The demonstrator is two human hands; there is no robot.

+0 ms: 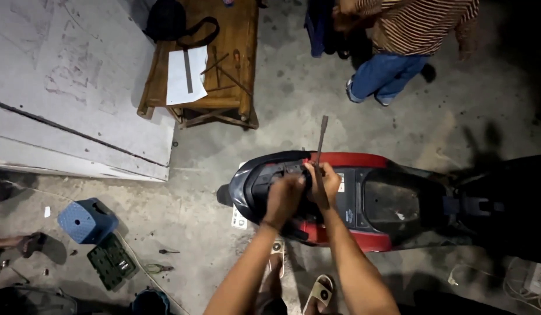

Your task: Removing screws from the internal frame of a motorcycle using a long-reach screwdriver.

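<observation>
bare forearms, left wristband, beige sandals

I am looking down into a small repair workshop: a red scooter with its seat off stands on a stained concrete floor, a wooden bench carries hand tools, and an open socket case lies beside a blue stool

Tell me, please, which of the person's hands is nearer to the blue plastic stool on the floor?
Left. The left hand rests on the scooter's rear, on the side toward the blue stool; the right hand, gripping the long tool, is farther off.
</observation>
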